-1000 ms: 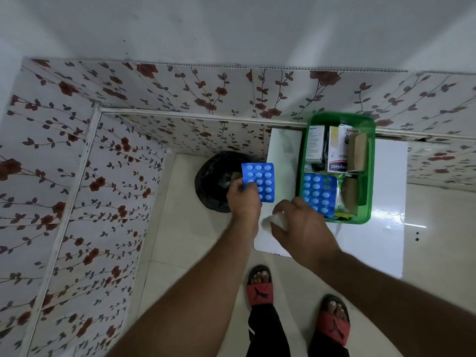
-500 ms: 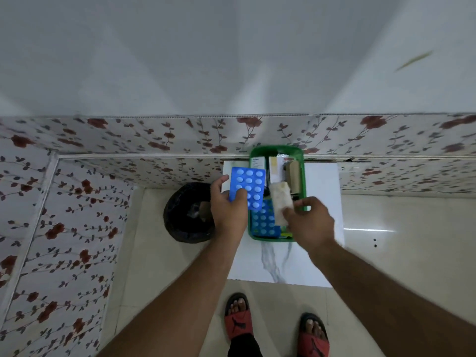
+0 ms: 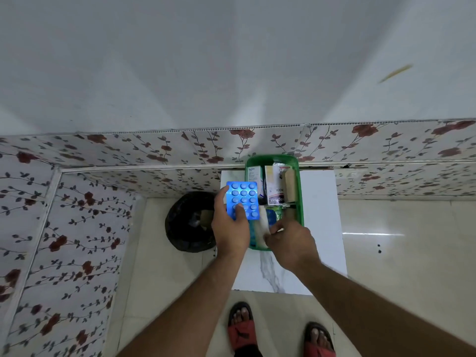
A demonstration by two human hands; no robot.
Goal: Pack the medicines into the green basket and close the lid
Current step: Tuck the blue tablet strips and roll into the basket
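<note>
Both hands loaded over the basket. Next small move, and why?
Probably let the right hand release its pale packet into the near end of the green basket. That hand is already down at the rim with the packet partly inside, while the left hand holds the blue blister strip at the basket's left edge, so it likely goes in after.

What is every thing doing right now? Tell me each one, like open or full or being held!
green basket: open, no lid on, on the white table, partly filled
blue pill sheet: held up in the left hand, at the basket's left edge
white packet: gripped by the right hand, going into the basket
medicine boxes: standing inside the basket
white table: holding the basket
black bag: on the floor, open
</note>
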